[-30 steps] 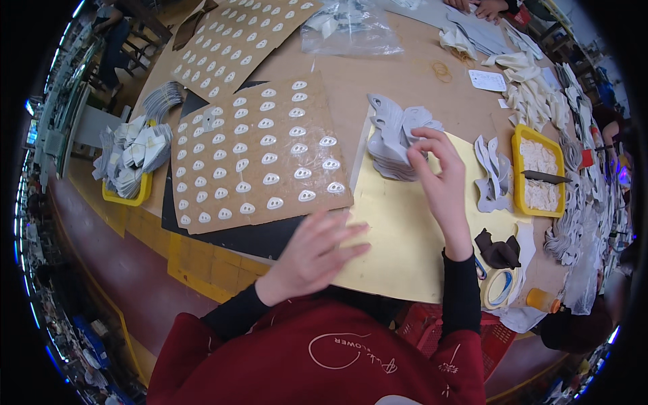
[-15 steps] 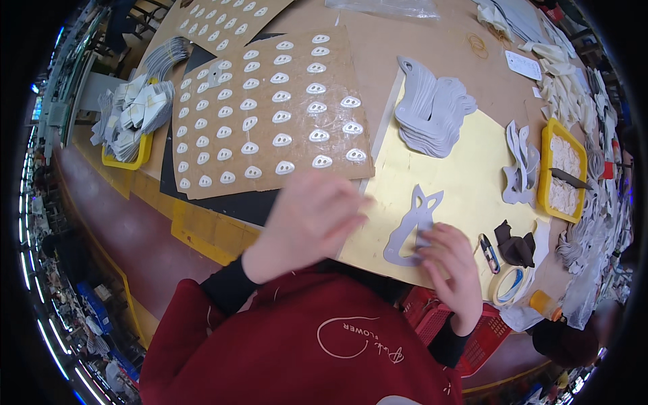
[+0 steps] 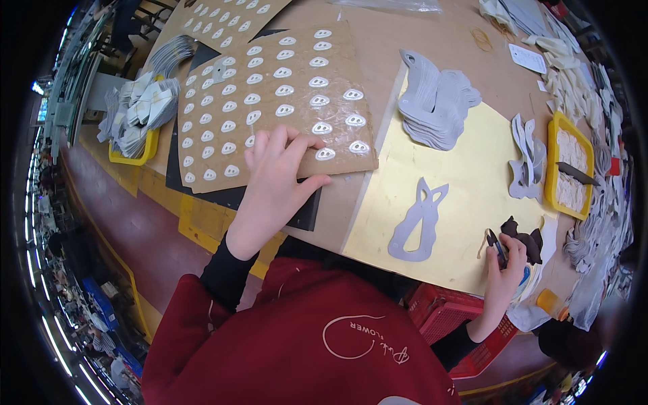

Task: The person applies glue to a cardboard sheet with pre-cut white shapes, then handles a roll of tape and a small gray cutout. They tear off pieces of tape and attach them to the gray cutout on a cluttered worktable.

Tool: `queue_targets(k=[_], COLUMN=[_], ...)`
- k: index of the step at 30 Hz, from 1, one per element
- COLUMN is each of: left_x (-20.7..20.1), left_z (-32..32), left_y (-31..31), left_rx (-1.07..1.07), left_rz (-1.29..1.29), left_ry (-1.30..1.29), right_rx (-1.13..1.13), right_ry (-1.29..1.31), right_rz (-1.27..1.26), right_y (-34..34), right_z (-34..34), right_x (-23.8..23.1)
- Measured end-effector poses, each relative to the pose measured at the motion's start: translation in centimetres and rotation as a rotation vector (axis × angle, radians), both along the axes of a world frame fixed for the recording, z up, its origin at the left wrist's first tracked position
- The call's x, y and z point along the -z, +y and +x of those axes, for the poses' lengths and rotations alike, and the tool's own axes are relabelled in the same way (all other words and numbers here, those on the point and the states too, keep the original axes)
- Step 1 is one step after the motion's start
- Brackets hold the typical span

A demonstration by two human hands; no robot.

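Note:
My left hand (image 3: 273, 172) rests over the near edge of a brown sheet (image 3: 270, 125) that carries rows of small white rounded patches, each with two holes. Its fingertips lie beside a patch (image 3: 325, 154), thumb spread apart, nothing visibly held. At the right, my right hand (image 3: 505, 270) has its fingers closed around dark thread snips (image 3: 497, 248), next to a bunched dark brown cloth (image 3: 530, 244) and a partly hidden tape roll (image 3: 524, 277). Between the hands, a grey shoe-upper-like cut piece (image 3: 413, 233) lies flat on a yellow board (image 3: 466, 196), touched by neither.
A stack of grey cut pieces (image 3: 435, 101) sits at the board's far side, with more curled pieces (image 3: 523, 158) at right. Yellow trays stand right (image 3: 570, 210) and left (image 3: 150, 152). A red basket (image 3: 439, 317) is below the table edge.
My right hand has left the grey cut piece and moved right onto the thread snips. My left hand has moved up and left onto the brown sheet, its fingers spreading.

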State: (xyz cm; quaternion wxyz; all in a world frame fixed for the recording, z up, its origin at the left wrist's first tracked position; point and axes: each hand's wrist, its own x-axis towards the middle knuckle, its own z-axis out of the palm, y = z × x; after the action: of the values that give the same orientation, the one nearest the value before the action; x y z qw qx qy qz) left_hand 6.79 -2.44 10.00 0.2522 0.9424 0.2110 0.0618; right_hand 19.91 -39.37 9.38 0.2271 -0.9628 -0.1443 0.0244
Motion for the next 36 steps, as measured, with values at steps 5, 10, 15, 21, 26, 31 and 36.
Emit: queue_targets(k=[5,10,15,21,26,31,36], left_x=[-0.1,0.0,0.1,0.2,0.1,0.0,-0.2], left_z=[0.3,0.4,0.5,0.6,0.7,0.7,0.5], left_y=[-0.1,-0.2,-0.1,0.0,0.1,-0.1,-0.4], left_rx=[-0.015,-0.027,-0.032,-0.014,-0.021,-0.019,-0.032], left_rz=[-0.010,-0.015,-0.001,0.011,0.001,-0.013,-0.027], left_ry=[0.029,0.026,0.011,-0.006,-0.003,0.015,-0.029], right_rx=[0.079,0.004,0.118,0.312,0.349,0.339,0.341], right_ry=[0.136,-0.002,-0.110,-0.260,0.098,0.058,0.173], right_rz=[0.029,0.134,0.368,0.698,0.333,0.441,0.430], right_y=[-0.5,-0.4,-0.1,-0.8,-1.0,0.0,0.9], right_z=[-0.2,-0.2,-0.5,-0.4,-0.1,-0.8,-1.3], right_x=[0.3,1.1,1.7,0.3,-0.6,-0.7,-1.2])
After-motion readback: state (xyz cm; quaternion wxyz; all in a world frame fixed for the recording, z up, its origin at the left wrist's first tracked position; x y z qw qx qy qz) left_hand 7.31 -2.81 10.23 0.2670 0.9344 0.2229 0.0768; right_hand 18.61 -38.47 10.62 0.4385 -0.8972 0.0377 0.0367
